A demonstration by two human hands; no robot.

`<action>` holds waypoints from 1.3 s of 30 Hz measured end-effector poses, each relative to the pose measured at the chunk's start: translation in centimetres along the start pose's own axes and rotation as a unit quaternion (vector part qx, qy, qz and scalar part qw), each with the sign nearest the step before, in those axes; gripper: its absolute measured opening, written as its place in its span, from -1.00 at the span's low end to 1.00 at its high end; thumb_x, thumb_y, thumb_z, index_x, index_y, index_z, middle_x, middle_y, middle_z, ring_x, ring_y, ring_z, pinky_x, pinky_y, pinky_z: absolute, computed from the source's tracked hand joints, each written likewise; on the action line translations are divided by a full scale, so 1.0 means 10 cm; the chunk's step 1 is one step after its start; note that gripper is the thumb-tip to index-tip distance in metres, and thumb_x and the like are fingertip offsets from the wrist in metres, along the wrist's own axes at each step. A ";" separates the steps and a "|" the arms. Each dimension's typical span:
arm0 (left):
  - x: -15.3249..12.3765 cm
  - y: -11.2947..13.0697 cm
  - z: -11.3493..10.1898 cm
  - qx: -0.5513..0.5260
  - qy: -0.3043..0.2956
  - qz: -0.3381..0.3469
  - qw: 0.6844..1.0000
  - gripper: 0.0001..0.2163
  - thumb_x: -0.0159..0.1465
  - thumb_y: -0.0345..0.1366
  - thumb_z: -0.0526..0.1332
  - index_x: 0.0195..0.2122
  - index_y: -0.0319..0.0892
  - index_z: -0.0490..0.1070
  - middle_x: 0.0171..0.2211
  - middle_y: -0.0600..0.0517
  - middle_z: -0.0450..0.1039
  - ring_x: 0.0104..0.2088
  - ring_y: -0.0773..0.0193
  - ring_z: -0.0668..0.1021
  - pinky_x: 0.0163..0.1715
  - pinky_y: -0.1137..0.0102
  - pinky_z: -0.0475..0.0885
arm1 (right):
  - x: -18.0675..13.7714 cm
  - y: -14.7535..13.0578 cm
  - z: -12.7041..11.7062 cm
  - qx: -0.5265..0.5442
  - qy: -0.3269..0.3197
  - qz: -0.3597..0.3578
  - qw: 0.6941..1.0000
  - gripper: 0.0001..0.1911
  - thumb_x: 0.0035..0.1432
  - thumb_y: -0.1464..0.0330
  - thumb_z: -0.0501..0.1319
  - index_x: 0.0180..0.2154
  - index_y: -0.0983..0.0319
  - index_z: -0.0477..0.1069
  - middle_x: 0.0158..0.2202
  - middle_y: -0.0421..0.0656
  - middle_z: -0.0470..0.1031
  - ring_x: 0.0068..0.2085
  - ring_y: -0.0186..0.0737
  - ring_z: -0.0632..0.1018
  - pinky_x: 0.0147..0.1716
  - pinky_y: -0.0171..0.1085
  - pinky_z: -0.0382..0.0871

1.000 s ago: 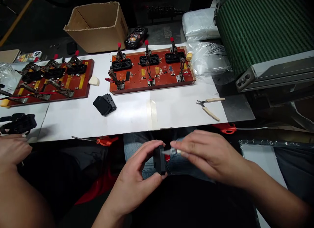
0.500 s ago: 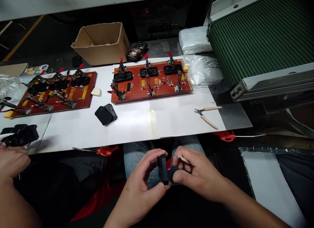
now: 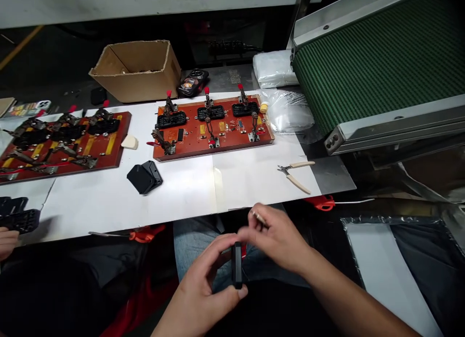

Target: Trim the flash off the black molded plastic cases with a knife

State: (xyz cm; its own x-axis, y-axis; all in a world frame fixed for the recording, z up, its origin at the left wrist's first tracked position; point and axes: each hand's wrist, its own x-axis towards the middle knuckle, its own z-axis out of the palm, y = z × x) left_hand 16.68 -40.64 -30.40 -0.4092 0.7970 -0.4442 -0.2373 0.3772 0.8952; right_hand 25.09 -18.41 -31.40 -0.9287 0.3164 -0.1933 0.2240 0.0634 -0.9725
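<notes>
My left hand (image 3: 201, 291) grips a flat black plastic part (image 3: 237, 265) on edge between its thumb and fingers, above my lap. Curled fingers of my right hand (image 3: 281, 240) hold a slim pale tool (image 3: 259, 218); most of it is hidden, so its kind cannot be made out. The right thumb is at the top of the black part, by the left fingertips. On the white-covered table beyond lie two black plastic pieces (image 3: 144, 176), one overlapping the other, and side cutters (image 3: 295, 175) with beige handles.
Two red-brown fixtures (image 3: 189, 150) (image 3: 119, 153) with toggle clamps hold black parts. Behind them stand a cardboard box (image 3: 145, 85) and plastic bags (image 3: 288, 112). A green conveyor (image 3: 363, 61) slopes at right. Red-handled air guns (image 3: 321, 203) (image 3: 145, 234) hang below the table edge. A co-worker's hand (image 3: 7, 242) holds a black part at left.
My right hand has moved up and left, to the top of the black part. The part has turned more upright and edge-on. The view has shifted right; the co-worker's hand has drawn back left.
</notes>
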 end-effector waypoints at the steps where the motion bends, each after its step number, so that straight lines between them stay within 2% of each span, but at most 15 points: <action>1: 0.00 -0.01 -0.01 -0.020 0.000 -0.003 1.000 -0.43 0.31 -0.24 0.42 0.31 0.22 0.34 0.40 0.07 0.28 0.39 0.08 0.38 0.43 0.26 0.26 | 0.01 0.02 -0.01 -0.013 0.038 0.009 0.999 -0.64 0.35 0.18 0.37 -0.38 0.20 0.32 -0.46 -0.33 0.30 -0.43 -0.33 0.29 -0.43 -0.34 0.14; 3: 0.00 -0.03 -0.02 -0.049 -0.001 -0.008 0.999 -0.44 0.30 -0.21 0.44 0.30 0.19 0.35 0.40 0.04 0.28 0.38 0.06 0.39 0.42 0.24 0.27 | 0.01 0.02 -0.03 0.001 0.052 0.024 0.998 -0.64 0.42 0.19 0.30 -0.38 0.21 0.30 -0.47 -0.33 0.28 -0.43 -0.32 0.28 -0.41 -0.33 0.15; 7: 0.02 -0.01 -0.03 0.033 0.026 -0.003 0.999 -0.45 0.33 -0.22 0.40 0.31 0.25 0.32 0.40 0.06 0.26 0.40 0.05 0.37 0.43 0.16 0.27 | -0.07 -0.05 0.00 0.092 -0.102 0.031 0.990 -0.58 0.35 0.08 0.38 -0.39 0.23 0.40 -0.46 -0.30 0.34 -0.43 -0.32 0.31 -0.44 -0.34 0.12; 9: 0.04 0.01 -0.02 0.111 0.032 0.008 0.993 -0.43 0.33 -0.26 0.38 0.31 0.29 0.29 0.39 0.07 0.28 0.39 0.04 0.38 0.44 0.08 0.25 | -0.08 -0.05 0.04 0.089 -0.135 0.035 0.986 -0.53 0.30 0.06 0.43 -0.45 0.24 0.39 -0.49 -0.31 0.33 -0.45 -0.32 0.30 -0.47 -0.33 0.08; 14: 0.02 0.00 -0.03 0.141 0.011 -0.001 0.990 -0.43 0.31 -0.32 0.35 0.31 0.28 0.31 0.38 0.06 0.29 0.40 0.02 0.36 0.44 0.06 0.23 | 0.01 0.16 0.03 -0.029 0.036 0.036 0.998 -0.50 0.48 0.11 0.23 -0.47 0.21 0.22 -0.50 -0.30 0.21 -0.43 -0.29 0.25 -0.40 -0.28 0.07; 15: 0.01 -0.01 -0.03 0.135 0.012 -0.005 0.991 -0.43 0.32 -0.30 0.35 0.31 0.27 0.31 0.38 0.05 0.29 0.40 0.02 0.36 0.44 0.07 0.23 | 0.00 0.19 0.02 -0.023 0.037 0.040 0.998 -0.50 0.49 0.10 0.21 -0.46 0.21 0.22 -0.50 -0.30 0.20 -0.43 -0.29 0.25 -0.40 -0.29 0.09; 19: -0.01 -0.04 -0.02 0.138 0.034 -0.002 0.990 -0.45 0.34 -0.26 0.34 0.32 0.22 0.28 0.40 0.01 0.27 0.40 0.01 0.36 0.43 0.06 0.26 | -0.12 0.12 0.04 0.071 -0.049 0.041 0.995 -0.52 0.47 0.02 0.24 -0.38 0.23 0.36 -0.45 -0.27 0.32 -0.40 -0.28 0.32 -0.38 -0.31 0.17; 22: 0.02 -0.05 -0.01 0.199 0.046 0.031 0.978 -0.43 0.34 -0.36 0.29 0.33 0.23 0.22 0.38 0.03 0.28 0.38 0.05 0.39 0.40 0.08 0.31 | -0.21 0.02 0.08 0.083 -0.091 0.030 0.992 -0.59 0.39 0.06 0.34 -0.34 0.24 0.43 -0.45 -0.28 0.34 -0.42 -0.30 0.32 -0.43 -0.33 0.12; 27: 0.07 -0.08 0.00 0.302 0.053 0.085 0.948 -0.36 0.31 -0.48 0.22 0.34 0.21 0.15 0.34 0.00 0.32 0.34 0.06 0.42 0.37 0.07 0.35 | -0.20 0.01 0.06 -0.057 -0.094 -0.066 0.992 -0.72 0.45 0.31 0.21 -0.36 0.22 0.34 -0.41 -0.26 0.38 -0.38 -0.29 0.39 -0.38 -0.30 0.13; 30: 0.06 -0.08 0.00 0.295 0.059 0.059 0.952 -0.39 0.32 -0.46 0.22 0.33 0.20 0.17 0.35 0.00 0.30 0.36 0.05 0.40 0.38 0.05 0.33 | -0.19 0.10 0.02 -0.095 -0.031 -0.065 0.993 -0.73 0.48 0.33 0.15 -0.35 0.21 0.34 -0.39 -0.23 0.40 -0.36 -0.25 0.42 -0.35 -0.27 0.18; 32: 0.04 -0.06 0.00 0.277 0.062 0.042 0.958 -0.41 0.33 -0.45 0.22 0.33 0.21 0.19 0.36 0.02 0.28 0.37 0.06 0.38 0.40 0.05 0.31 | -0.21 0.15 -0.01 -0.081 0.013 -0.026 0.996 -0.80 0.51 0.30 0.15 -0.23 0.20 0.41 -0.34 -0.21 0.45 -0.33 -0.21 0.45 -0.30 -0.26 0.25; 33: 0.03 -0.06 0.00 0.266 0.063 0.038 0.961 -0.42 0.34 -0.43 0.23 0.32 0.21 0.20 0.37 0.02 0.28 0.38 0.06 0.38 0.40 0.05 0.30 | -0.22 0.16 -0.03 -0.068 0.018 -0.006 0.998 -0.86 0.51 0.27 0.17 -0.09 0.18 0.44 -0.27 -0.19 0.48 -0.30 -0.20 0.47 -0.28 -0.25 0.29; 34: 0.03 -0.05 0.00 0.255 0.063 0.036 0.964 -0.44 0.35 -0.41 0.24 0.32 0.21 0.22 0.36 0.02 0.28 0.38 0.06 0.38 0.41 0.05 0.30 | -0.23 0.16 -0.05 -0.057 0.009 0.004 0.998 -0.78 0.49 0.24 0.21 0.07 0.16 0.42 -0.16 -0.17 0.50 -0.26 -0.19 0.49 -0.26 -0.25 0.33; 36: 0.01 -0.04 -0.01 0.225 0.065 0.035 0.972 -0.46 0.36 -0.36 0.27 0.32 0.21 0.25 0.37 0.01 0.28 0.38 0.04 0.38 0.41 0.05 0.30 | -0.26 0.13 -0.11 -0.047 -0.041 -0.006 0.998 -0.50 0.50 0.19 0.23 0.36 0.10 0.25 0.08 -0.11 0.46 -0.12 -0.16 0.52 -0.15 -0.23 0.40; 39: 0.00 -0.03 -0.03 0.175 0.073 0.025 0.982 -0.48 0.37 -0.32 0.29 0.32 0.22 0.27 0.39 0.03 0.25 0.39 0.03 0.37 0.42 0.05 0.28 | -0.31 0.04 -0.19 -0.082 -0.114 -0.071 0.987 -0.56 0.62 0.22 0.06 0.41 0.06 0.27 0.18 -0.09 0.43 0.08 -0.10 0.49 0.09 -0.13 0.36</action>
State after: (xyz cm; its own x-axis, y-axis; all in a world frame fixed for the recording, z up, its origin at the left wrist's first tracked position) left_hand 16.50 -40.91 -30.68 -0.5412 0.7517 -0.3769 0.0929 0.4989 0.8617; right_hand 28.61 -17.53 -30.93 -0.9925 0.0722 -0.0986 0.1137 0.2498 -0.9616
